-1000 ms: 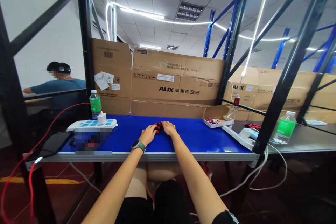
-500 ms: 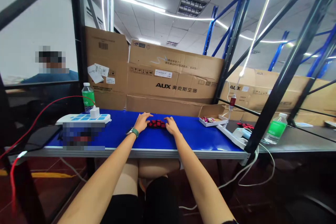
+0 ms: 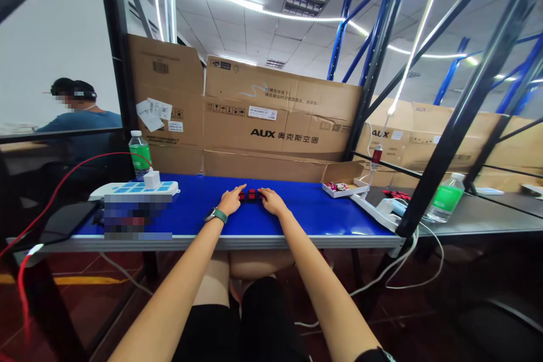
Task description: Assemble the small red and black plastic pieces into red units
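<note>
A short row of small red-and-black blocks (image 3: 251, 195) lies on the blue tabletop between my hands. At the row's left end is my left hand (image 3: 230, 201), wearing a watch with a green strap, its fingers stretched forward and apart beside the blocks. My right hand (image 3: 272, 202) rests at the other end, fingers extended with the tips against or over the end block. Both hands hide the outer parts of the row, so I cannot make out its full length or what the pieces are exactly.
On the left stand a white power strip (image 3: 127, 189) with a charger and a green-labelled bottle (image 3: 139, 155). A small open box (image 3: 345, 189) of reddish items sits to the right. Cardboard panels (image 3: 271, 124) line the back. A dark rack post (image 3: 441, 119) rises at right. Beyond the left frame sits a person (image 3: 80, 113).
My hands have drawn closer in around the blocks, the right one shifting left. The loose cluster now appears as a narrower row. The view has shifted slightly.
</note>
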Motion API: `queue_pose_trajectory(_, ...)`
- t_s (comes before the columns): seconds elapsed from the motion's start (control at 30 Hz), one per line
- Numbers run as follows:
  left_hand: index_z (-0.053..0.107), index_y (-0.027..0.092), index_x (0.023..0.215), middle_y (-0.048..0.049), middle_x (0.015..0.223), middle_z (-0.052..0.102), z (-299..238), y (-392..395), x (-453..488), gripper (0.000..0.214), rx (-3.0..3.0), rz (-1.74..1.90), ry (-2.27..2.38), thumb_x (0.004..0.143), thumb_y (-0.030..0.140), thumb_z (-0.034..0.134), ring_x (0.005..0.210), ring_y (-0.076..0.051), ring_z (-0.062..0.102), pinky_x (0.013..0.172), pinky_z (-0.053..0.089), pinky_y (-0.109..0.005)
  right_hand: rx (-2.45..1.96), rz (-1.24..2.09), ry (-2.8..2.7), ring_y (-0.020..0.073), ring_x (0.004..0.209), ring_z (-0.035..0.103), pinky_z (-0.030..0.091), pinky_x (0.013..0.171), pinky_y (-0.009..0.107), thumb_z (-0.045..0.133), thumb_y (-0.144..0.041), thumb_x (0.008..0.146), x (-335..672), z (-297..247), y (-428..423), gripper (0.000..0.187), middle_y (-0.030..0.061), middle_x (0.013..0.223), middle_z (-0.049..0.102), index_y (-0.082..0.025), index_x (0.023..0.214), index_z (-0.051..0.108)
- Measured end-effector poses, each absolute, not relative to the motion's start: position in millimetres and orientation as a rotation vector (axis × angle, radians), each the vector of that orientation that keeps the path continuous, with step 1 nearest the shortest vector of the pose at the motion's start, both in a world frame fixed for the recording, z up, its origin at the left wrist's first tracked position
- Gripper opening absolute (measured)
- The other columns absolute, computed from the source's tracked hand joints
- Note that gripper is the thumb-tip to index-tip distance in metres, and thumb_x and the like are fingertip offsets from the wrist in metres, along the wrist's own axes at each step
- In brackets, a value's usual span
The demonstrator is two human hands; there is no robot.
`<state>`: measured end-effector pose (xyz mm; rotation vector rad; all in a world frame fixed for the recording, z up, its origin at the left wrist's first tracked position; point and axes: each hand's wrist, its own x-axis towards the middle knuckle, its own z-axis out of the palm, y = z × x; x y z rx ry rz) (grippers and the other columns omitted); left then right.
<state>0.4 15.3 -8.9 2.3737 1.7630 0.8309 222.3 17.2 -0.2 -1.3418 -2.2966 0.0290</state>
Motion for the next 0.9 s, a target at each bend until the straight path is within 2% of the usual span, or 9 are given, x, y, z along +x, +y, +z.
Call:
queue_pose_trajectory(0.17, 0.025, 0.035, 0.157, -0.0002, 0.162, 0.029, -6.8, 14.3, 2.6, 0.068, 2.436, 0.665, 1.658, 0.092, 0.016, 0.039, 0.145, -0.021, 0.037, 0.119, 0.028, -0.047, -1.347, 0.056, -2.215, 0.0175, 0.146, 0.033, 0.026, 0.120, 0.037, 0.034, -0.014, 0.093, 221.8, 6.1, 12.5, 0.060, 0.0040, 0.157, 0.040, -0.023, 0.152, 0.040)
queue_pose_trajectory(0.27, 0.017, 0.037, 0.158, 0.0000, 0.164, 0.022, -4.8, 12.1, 2.1, 0.066, 2.390, 0.749, 1.713, 0.096, 0.022, 0.035, 0.147, -0.022, 0.033, 0.118, 0.027, -0.052, -1.695, -0.072, -1.836, 0.0252, 0.148, 0.029, 0.024, 0.119, 0.048, 0.034, -0.014, 0.092, 229.1, 8.0, 5.9, 0.060, 0.0122, 0.156, 0.040, -0.019, 0.152, 0.041)
queue_pose_trajectory(0.33, 0.023, 0.035, 0.157, -0.0022, 0.165, 0.023, -5.0, 9.4, 0.3, 0.060, 2.303, 0.910, 1.896, 0.099, 0.026, 0.030, 0.148, -0.024, 0.032, 0.118, 0.026, -0.054, -1.936, -0.070, -1.666, 0.0320, 0.149, 0.024, 0.019, 0.116, 0.060, 0.035, -0.019, 0.094, 236.2, 6.8, 2.7, 0.058, 0.0175, 0.156, 0.037, -0.016, 0.151, 0.041)
queue_pose_trajectory(0.4, 0.037, 0.032, 0.153, -0.0058, 0.162, 0.031, -7.4, 6.5, -2.4, 0.055, 2.200, 0.997, 2.119, 0.098, 0.028, 0.031, 0.147, -0.028, 0.032, 0.117, 0.023, -0.058, -2.106, 0.024, -1.670, 0.0356, 0.150, 0.020, 0.014, 0.113, 0.068, 0.033, -0.026, 0.097, 241.9, 4.3, 1.7, 0.056, 0.0180, 0.159, 0.032, -0.018, 0.151, 0.041)
queue_pose_trajectory(0.47, 0.049, 0.034, 0.145, -0.0078, 0.156, 0.043, -11.1, 4.5, -5.2, 0.051, 2.118, 0.891, 2.260, 0.096, 0.032, 0.037, 0.145, -0.034, 0.034, 0.114, 0.021, -0.065, -2.186, 0.097, -1.725, 0.0361, 0.149, 0.021, 0.012, 0.110, 0.072, 0.028, -0.032, 0.099, 244.5, 1.3, 3.0, 0.054, 0.0171, 0.160, 0.029, -0.021, 0.152, 0.040)
queue_pose_trajectory(0.53, 0.055, 0.035, 0.140, -0.0086, 0.152, 0.048, -14.4, 3.7, -7.0, 0.048, 2.069, 0.761, 2.299, 0.094, 0.036, 0.039, 0.143, -0.037, 0.036, 0.110, 0.023, -0.068, -2.191, 0.075, -1.742, 0.0356, 0.148, 0.023, 0.012, 0.109, 0.073, 0.026, -0.033, 0.101, 244.7, -1.3, 5.3, 0.054, 0.0169, 0.160, 0.030, -0.023, 0.151, 0.040)
queue_pose_trajectory(0.73, 0.057, 0.030, 0.139, -0.0113, 0.153, 0.046, -13.0, 0.2, -5.6, 0.049, 2.065, 0.696, 2.311, 0.094, 0.034, 0.036, 0.142, -0.037, 0.037, 0.110, 0.026, -0.066, -2.159, 0.021, -1.706, 0.0382, 0.145, 0.026, 0.013, 0.110, 0.069, 0.030, -0.031, 0.100, 243.0, -5.8, 6.0, 0.050, 0.0171, 0.157, 0.036, -0.021, 0.146, 0.048)
queue_pose_trajectory(0.83, 0.054, 0.031, 0.141, -0.0125, 0.149, 0.049, -7.7, -3.5, -4.3, 0.053, 2.060, 0.775, 2.281, 0.090, 0.025, 0.042, 0.138, -0.038, 0.041, 0.107, 0.029, -0.067, -2.095, -0.076, -1.648, 0.0408, 0.139, 0.035, 0.021, 0.107, 0.067, 0.034, -0.027, 0.098, 240.6, -3.2, 0.6, 0.047, 0.0220, 0.147, 0.045, -0.016, 0.137, 0.057)
queue_pose_trajectory(0.9, 0.045, 0.034, 0.147, -0.0104, 0.152, 0.047, -4.8, -4.3, -4.0, 0.068, 2.173, 0.855, 2.168, 0.083, 0.012, 0.046, 0.135, -0.035, 0.046, 0.106, 0.033, -0.063, -2.005, -0.187, -1.597, 0.0408, 0.131, 0.043, 0.029, 0.103, 0.061, 0.036, -0.025, 0.097, 236.9, 2.1, -3.7, 0.044, 0.0261, 0.139, 0.050, -0.013, 0.132, 0.060)
